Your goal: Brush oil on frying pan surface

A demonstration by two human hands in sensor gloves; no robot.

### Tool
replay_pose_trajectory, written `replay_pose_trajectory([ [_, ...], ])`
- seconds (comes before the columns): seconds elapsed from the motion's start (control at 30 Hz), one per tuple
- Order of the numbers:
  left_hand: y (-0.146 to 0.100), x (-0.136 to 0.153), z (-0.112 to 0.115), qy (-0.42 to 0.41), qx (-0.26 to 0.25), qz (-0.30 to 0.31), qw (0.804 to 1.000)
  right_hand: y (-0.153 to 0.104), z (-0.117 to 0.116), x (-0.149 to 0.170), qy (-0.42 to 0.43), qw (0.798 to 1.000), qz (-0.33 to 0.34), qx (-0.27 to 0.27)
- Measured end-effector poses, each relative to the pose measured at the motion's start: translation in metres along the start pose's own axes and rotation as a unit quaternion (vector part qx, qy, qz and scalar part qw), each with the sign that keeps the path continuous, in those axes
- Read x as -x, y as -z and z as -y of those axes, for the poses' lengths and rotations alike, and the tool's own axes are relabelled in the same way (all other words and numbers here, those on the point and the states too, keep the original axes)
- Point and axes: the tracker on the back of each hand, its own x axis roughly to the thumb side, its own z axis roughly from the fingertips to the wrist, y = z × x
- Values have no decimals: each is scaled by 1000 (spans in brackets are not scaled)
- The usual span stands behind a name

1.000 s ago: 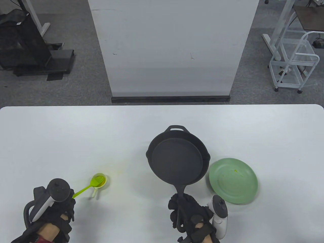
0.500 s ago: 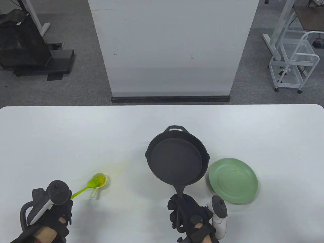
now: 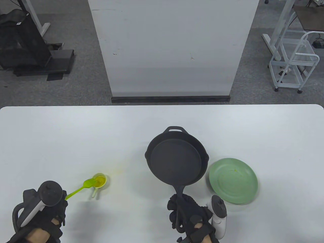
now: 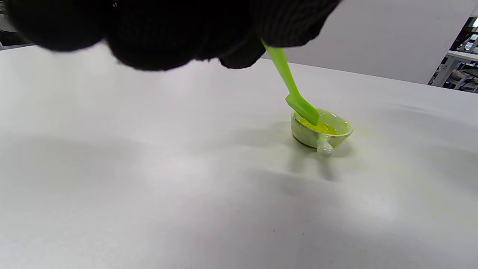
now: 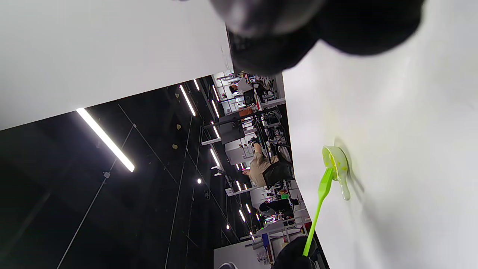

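Table view. My left hand (image 3: pixel 43 215) grips the handle end of the lime-green silicone basting brush (image 3: pixel 80 187), whose long axis runs up and to the right from the glove to its head, which sits in the small pale dish of yellow oil (image 3: pixel 99 180). My right hand (image 3: pixel 192 220) is wrapped round the handle of the black cast-iron frying pan (image 3: pixel 177 159), which rests on the white table (image 3: pixel 76 131) with its handle pointing toward me. The pan lies to the right of the brush and dish, well apart from them, so I judge the coming move to be a carry of the loaded brush rightward across bare table to the pan's floor. The left hand alone holds the tool; the right only steadies the pan. A round sage-green plate (image 3: pixel 233 184) lies just beside the pan on its right.

Left wrist view. This shows what the overhead cannot: the brush (image 4: pixel 295 97) slopes steeply down from my gloved fingers (image 4: pixel 239 52) into the oil dish (image 4: pixel 322 131), its head dipped in the liquid, with yellow smears on the table around the dish. The pan is out of frame.

Right wrist view. Turned on its side, it catches the brush (image 5: pixel 318 201) and dish (image 5: pixel 336 164) from the pan's side. My own glove is a dark blur, and its grip cannot be read here.
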Motion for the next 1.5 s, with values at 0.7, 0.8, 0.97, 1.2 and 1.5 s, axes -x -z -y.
replay_pose_trajectory([
  [0.7, 34, 35, -1, -251, 132, -18, 959, 0, 0, -1, -1, 1000, 0, -5],
  [0.8, 38, 41, -3, -258, 157, -31, 953, 0, 0, -1, 0, 1000, 0, -5],
  [0.97, 36, 46, -10, -254, 159, -40, 953, 0, 0, -1, 0, 1000, 1, -5],
  [1.2, 34, 39, -8, -251, 153, -36, 955, 0, -1, -1, -1, 1000, 0, -7],
  [1.5, 22, 38, -33, -283, 112, -15, 952, 0, -2, -1, -9, 1000, 1, -5],
])
